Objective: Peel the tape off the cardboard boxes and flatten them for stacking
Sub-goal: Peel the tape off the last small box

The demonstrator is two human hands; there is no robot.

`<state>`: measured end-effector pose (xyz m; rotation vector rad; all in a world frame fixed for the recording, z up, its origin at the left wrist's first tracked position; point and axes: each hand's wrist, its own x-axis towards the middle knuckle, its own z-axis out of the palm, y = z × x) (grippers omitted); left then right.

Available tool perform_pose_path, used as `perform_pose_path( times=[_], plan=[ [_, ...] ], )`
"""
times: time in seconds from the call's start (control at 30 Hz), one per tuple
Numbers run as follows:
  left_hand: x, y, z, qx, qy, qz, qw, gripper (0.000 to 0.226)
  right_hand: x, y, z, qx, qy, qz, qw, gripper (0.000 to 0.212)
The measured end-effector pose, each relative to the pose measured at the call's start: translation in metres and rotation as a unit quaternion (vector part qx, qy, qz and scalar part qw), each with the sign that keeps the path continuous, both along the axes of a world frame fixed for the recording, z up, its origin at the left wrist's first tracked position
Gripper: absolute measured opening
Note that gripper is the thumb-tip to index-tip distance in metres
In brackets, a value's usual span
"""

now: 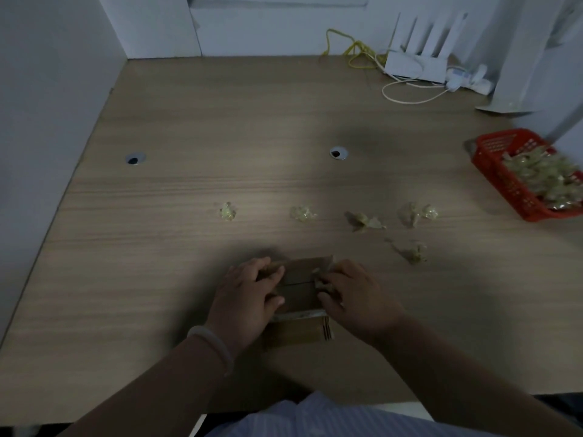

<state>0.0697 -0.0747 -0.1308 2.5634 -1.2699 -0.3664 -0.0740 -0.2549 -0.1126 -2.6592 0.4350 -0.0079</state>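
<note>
A small brown cardboard box (299, 288) stands on the wooden table (189, 216) near its front edge, in dim light. Its top flaps meet at a seam across the middle. My left hand (249, 298) grips the box's left side, thumb on top. My right hand (353, 294) rests on the right side, its fingertips pinching a crumpled bit of tape (320, 283) at the seam's right end. A pale strip of tape (299, 316) runs along the box's front top edge.
Several crumpled tape balls (303, 213) lie in a row beyond the box. A red basket (504, 181) heaped with tape scraps stands at the right edge. A white router (413, 64), cables and a power strip occupy the back right. Two cable holes (339, 152) pierce the tabletop.
</note>
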Motion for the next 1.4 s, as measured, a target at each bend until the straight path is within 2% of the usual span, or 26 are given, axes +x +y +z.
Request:
perform_pose_path(
  times=[0.07,0.17,0.23,0.37,0.4,0.5,0.63,0.7,0.73,0.8,0.83,0.87,0.93,1.03,1.1,1.17,1.3,1.33,1.37,1.4],
  plan=[
    [0.001,0.001,0.0,-0.008,0.007,0.0,1.0,0.056,-0.004,0.003,-0.003,0.027,-0.014,-0.001,1.0,0.043],
    [0.001,0.002,0.0,-0.007,0.009,-0.005,1.0,0.055,0.0,-0.001,-0.005,0.108,-0.052,-0.065,0.991,0.025],
    [0.002,0.003,0.0,-0.006,0.011,-0.008,1.0,0.056,0.003,-0.005,-0.005,0.148,-0.056,-0.137,0.978,0.021],
    [-0.003,0.001,0.005,-0.02,-0.032,-0.037,0.999,0.054,0.003,-0.001,-0.009,0.227,-0.026,-0.257,0.939,0.047],
    [-0.005,-0.001,0.006,-0.029,-0.043,-0.056,0.997,0.054,0.004,0.0,-0.009,0.235,-0.006,-0.269,0.934,0.048],
    [-0.009,-0.008,0.008,-0.026,-0.043,-0.093,0.994,0.056,0.004,-0.001,-0.011,0.188,0.027,-0.256,0.948,0.026],
    [-0.008,-0.011,0.008,-0.016,-0.045,-0.082,0.995,0.057,0.005,-0.011,-0.011,0.165,0.005,-0.261,0.951,0.025],
    [-0.008,-0.011,0.007,-0.011,-0.044,-0.087,0.995,0.058,0.007,-0.016,-0.014,0.194,0.004,-0.259,0.946,0.022],
    [-0.008,-0.01,0.007,-0.011,-0.04,-0.088,0.995,0.058,0.007,-0.019,-0.016,0.246,-0.004,-0.271,0.931,0.02],
    [-0.007,-0.01,0.006,-0.011,-0.03,-0.087,0.996,0.058,0.004,-0.024,-0.019,0.392,-0.02,-0.316,0.864,0.014],
    [-0.006,-0.01,0.006,-0.01,-0.026,-0.088,0.996,0.058,0.001,-0.027,-0.02,0.428,-0.024,-0.339,0.837,0.011],
    [-0.006,-0.009,0.005,-0.008,-0.024,-0.09,0.996,0.059,-0.002,-0.029,-0.022,0.425,-0.027,-0.355,0.832,0.009],
    [-0.006,-0.009,0.005,-0.008,-0.021,-0.092,0.995,0.058,-0.004,-0.034,-0.024,0.322,-0.006,-0.359,0.876,0.01],
    [-0.006,-0.009,0.004,-0.004,-0.023,-0.093,0.995,0.058,0.002,-0.028,-0.017,0.135,-0.01,-0.288,0.948,0.01],
    [-0.005,-0.009,0.002,0.0,-0.024,-0.095,0.995,0.059,0.008,-0.019,-0.017,0.067,-0.028,-0.214,0.974,0.011],
    [-0.005,-0.009,0.001,0.004,-0.025,-0.098,0.995,0.059,0.01,-0.013,-0.018,0.056,-0.027,-0.177,0.982,0.014],
    [-0.006,-0.009,0.002,-0.016,-0.017,-0.097,0.995,0.058,0.002,-0.017,-0.026,0.17,-0.072,-0.209,0.96,0.015],
    [-0.006,-0.009,0.003,-0.023,-0.017,-0.097,0.995,0.057,0.0,-0.02,-0.028,0.238,-0.068,-0.229,0.941,0.02],
    [-0.006,-0.009,0.003,-0.026,-0.017,-0.098,0.995,0.057,-0.003,-0.023,-0.029,0.335,-0.07,-0.246,0.907,0.029],
    [-0.006,-0.009,0.003,-0.026,-0.019,-0.099,0.995,0.057,-0.005,-0.024,-0.03,0.441,-0.081,-0.258,0.856,0.039]
  ],
)
